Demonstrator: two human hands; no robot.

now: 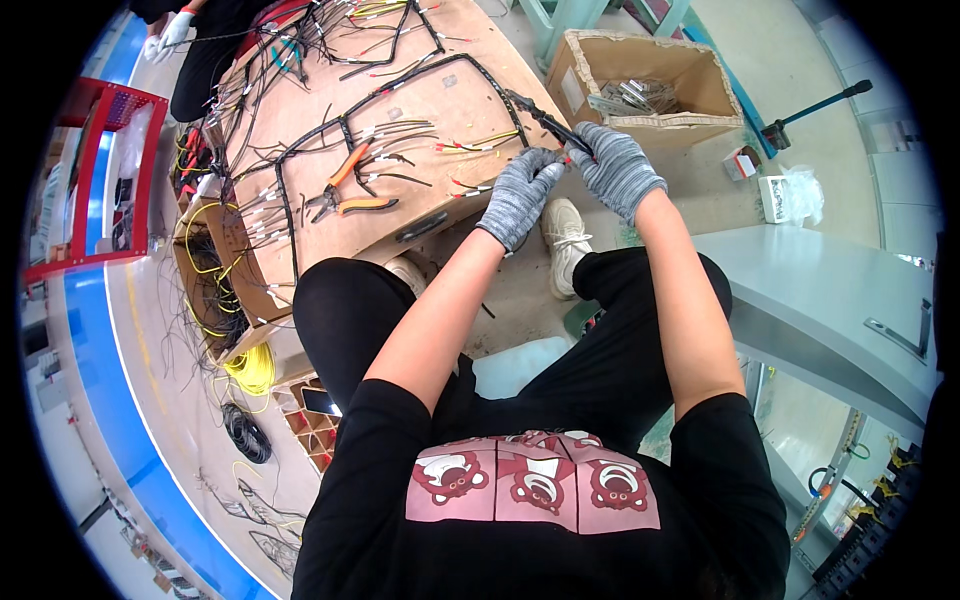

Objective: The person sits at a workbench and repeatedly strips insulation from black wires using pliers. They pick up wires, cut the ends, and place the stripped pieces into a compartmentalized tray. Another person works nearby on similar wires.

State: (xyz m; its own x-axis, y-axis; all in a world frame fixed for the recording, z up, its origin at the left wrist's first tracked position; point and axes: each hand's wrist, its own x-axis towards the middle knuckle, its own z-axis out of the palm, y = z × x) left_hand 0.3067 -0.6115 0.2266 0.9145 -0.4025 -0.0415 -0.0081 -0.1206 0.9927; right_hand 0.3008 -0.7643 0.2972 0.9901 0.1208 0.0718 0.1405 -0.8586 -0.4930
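Both my hands wear grey knit gloves and work at the near right corner of a wooden board (420, 95). My right hand (618, 172) is closed around a dark, long hand tool (540, 115) that looks like pliers; its far end points away to the left. Close beside it, my left hand (522, 195) pinches thin wire ends of a black-taped wiring harness (400, 80); the fingers hide most of them. A small red tip shows between the hands. On the board lie orange-handled pliers (350, 190), their jaws toward the left.
Right of the board stands a cardboard box (640, 125) with metal pieces inside. A grey cabinet (830, 285) is at my right. Left of the board are a wire-filled carton (225, 285) and a yellow cable coil (250, 370). Another person's gloved hand (175, 30) shows far left.
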